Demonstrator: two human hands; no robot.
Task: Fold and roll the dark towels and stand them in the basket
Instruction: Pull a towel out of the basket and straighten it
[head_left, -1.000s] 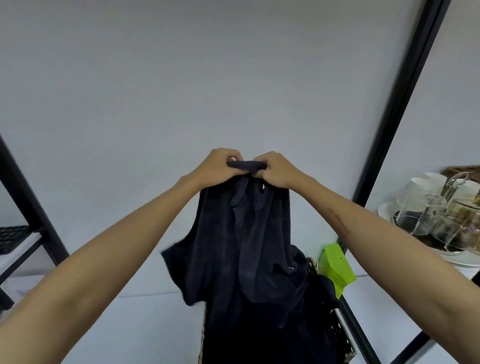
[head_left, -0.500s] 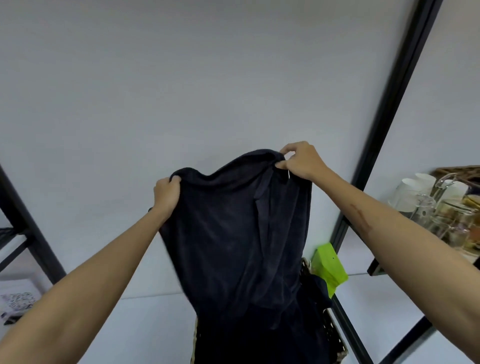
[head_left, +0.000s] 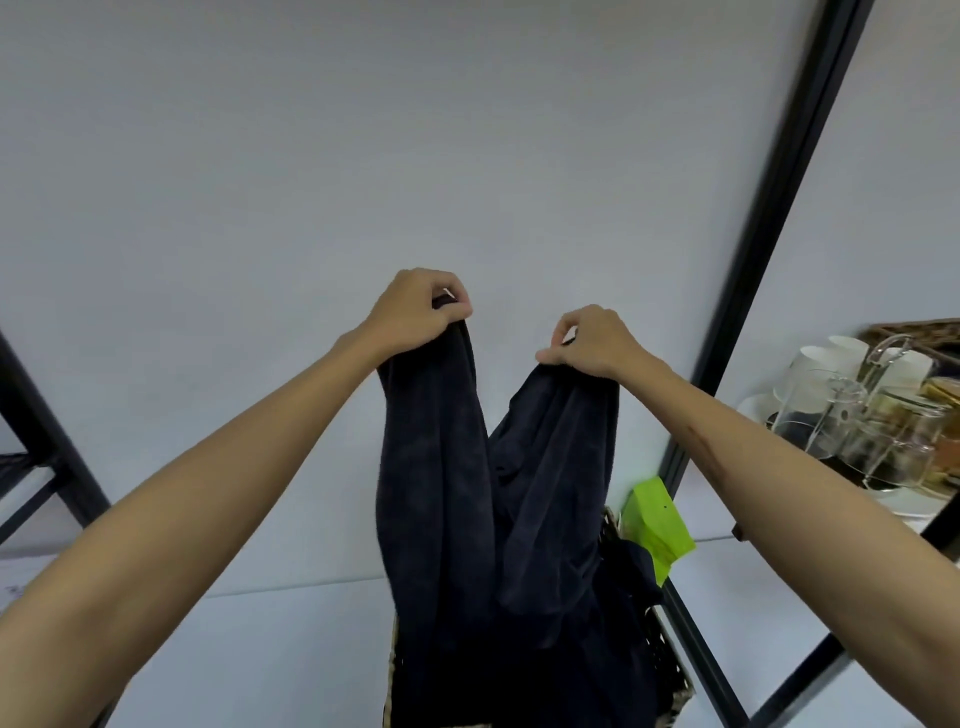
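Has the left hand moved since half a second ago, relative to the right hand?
Yes. The left hand has swung up and inward toward the right hand, closing the gap; both grip the top edge of the dark navy towel.

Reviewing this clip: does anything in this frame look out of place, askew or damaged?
Nothing looks damaged or spilled. The dark towel hangs unfolded and bunched between the left hand and right hand, above the basket. A bright green object leans tilted behind the basket.

Both forearms are bare to the frame edge, with what looks like a thin mark along the right forearm (head_left: 701, 441).
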